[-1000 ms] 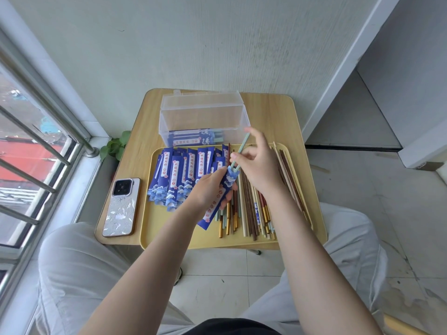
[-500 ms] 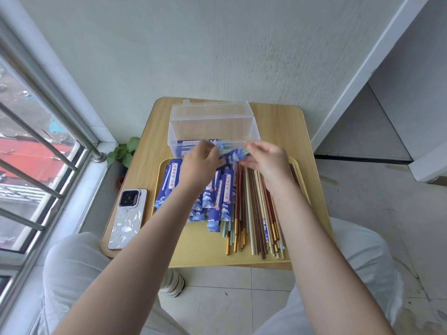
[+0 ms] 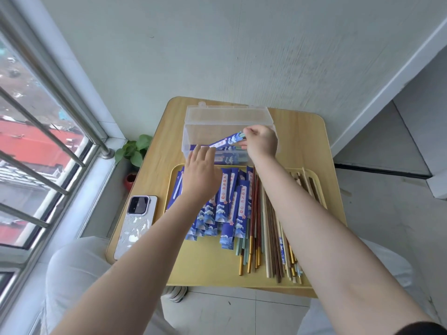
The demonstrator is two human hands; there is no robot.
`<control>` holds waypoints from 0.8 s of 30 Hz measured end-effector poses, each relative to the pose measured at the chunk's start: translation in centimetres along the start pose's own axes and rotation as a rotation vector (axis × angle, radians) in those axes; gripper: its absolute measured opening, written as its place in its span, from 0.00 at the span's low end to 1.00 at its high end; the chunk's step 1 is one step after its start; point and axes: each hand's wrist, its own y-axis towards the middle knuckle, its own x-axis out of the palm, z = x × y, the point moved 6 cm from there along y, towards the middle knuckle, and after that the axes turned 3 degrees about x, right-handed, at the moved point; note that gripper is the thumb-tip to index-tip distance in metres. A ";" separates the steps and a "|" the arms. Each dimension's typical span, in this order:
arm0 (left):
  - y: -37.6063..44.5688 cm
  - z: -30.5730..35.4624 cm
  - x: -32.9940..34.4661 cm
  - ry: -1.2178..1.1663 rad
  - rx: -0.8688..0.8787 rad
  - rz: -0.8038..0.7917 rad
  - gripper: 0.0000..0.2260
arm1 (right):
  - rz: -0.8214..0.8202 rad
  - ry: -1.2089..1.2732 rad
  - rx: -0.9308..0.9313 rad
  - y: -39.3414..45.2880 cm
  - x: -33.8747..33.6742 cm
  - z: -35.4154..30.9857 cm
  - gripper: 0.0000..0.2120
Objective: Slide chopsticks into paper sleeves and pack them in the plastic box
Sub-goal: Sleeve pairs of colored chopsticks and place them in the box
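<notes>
Head view shows our right hand [image 3: 262,141] pinching the far end of a sleeved pair of chopsticks [image 3: 226,141] over the open plastic box [image 3: 193,112], fingertips curled on the pale green tips that poke out of the blue paper. Our left hand [image 3: 200,172] reaches to the sleeve's other end at the box's near wall, fingers fairly straight and together; whether they grip it we cannot tell. More sleeved pairs lie inside the box. Empty sleeves [image 3: 227,201] and bare chopsticks [image 3: 271,233] lie on the yellow tray [image 3: 208,269].
</notes>
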 end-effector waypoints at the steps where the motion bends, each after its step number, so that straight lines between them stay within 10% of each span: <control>1: 0.0 -0.1 0.2 0.017 0.013 0.002 0.25 | -0.029 -0.104 -0.039 0.2 0.5 -0.4 0.08; 9: 0.0 0.0 0.5 0.060 0.004 -0.009 0.27 | -0.312 -0.798 -0.094 0.7 1.7 -0.9 0.21; 17: -0.8 1.6 -1.1 -0.014 -0.039 0.034 0.12 | -0.173 -0.578 -0.236 -3.1 -3.0 -2.1 0.09; 24: -4.5 3.6 3.7 0.097 -0.059 -0.472 0.12 | -0.536 -0.820 0.138 -9.0 -2.3 5.6 0.14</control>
